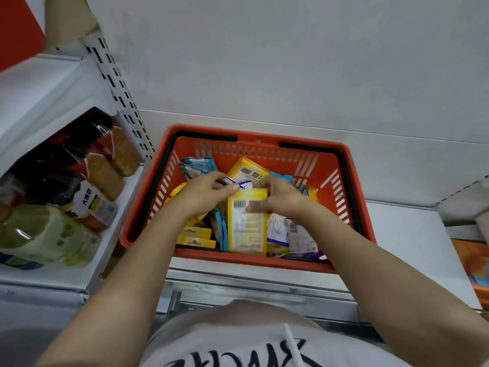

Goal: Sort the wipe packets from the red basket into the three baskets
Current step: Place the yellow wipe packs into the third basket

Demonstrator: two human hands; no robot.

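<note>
The red basket [264,149] sits on a white shelf in front of me, holding several wipe packets in yellow, blue and white-purple. Both hands are inside it. My left hand [209,192] pinches a white-purple packet [238,184] between thumb and fingers. My right hand [280,200] grips the top of an upright yellow packet [247,226] with a barcode on it. Another yellow packet [247,170] leans against the far wall, and blue packets [198,165] lie at the far left. White-purple packets [288,231] lie under my right wrist.
On the shelf to the left stand bottled drinks [47,234] and dark bottles with tan caps [100,168]. A perforated white upright [119,88] divides the shelves. An orange item [473,258] shows at the right edge. The grey back wall rises behind the basket.
</note>
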